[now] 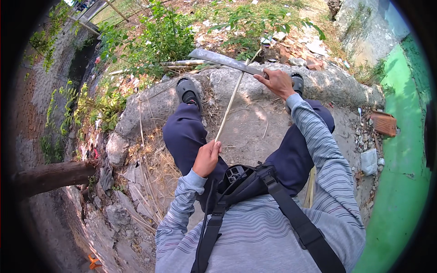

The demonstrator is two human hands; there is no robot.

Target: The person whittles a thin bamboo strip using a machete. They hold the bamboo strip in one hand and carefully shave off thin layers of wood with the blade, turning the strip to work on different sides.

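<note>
My right hand (pixel 276 83) grips the handle of a machete (pixel 217 58), whose long grey blade points to the left. A thin pale stick (pixel 230 106), perhaps a bamboo strip, slants up and away from my left hand (pixel 207 158), which is closed around its near end. Close to my right hand, the blade crosses the stick and seems to touch it. Past the crossing, the stick's far end leans over the rough stone ledge (pixel 241 84). My fingers hide the machete's handle.
My shoes, the left shoe (pixel 187 91) among them, rest at the stone ledge. Green plants (pixel 164 41) and rubble lie beyond. On the right are a green floor strip (pixel 400 182) and an orange-brown block (pixel 383 123); on the left, a dark log (pixel 59 177) and broken stones.
</note>
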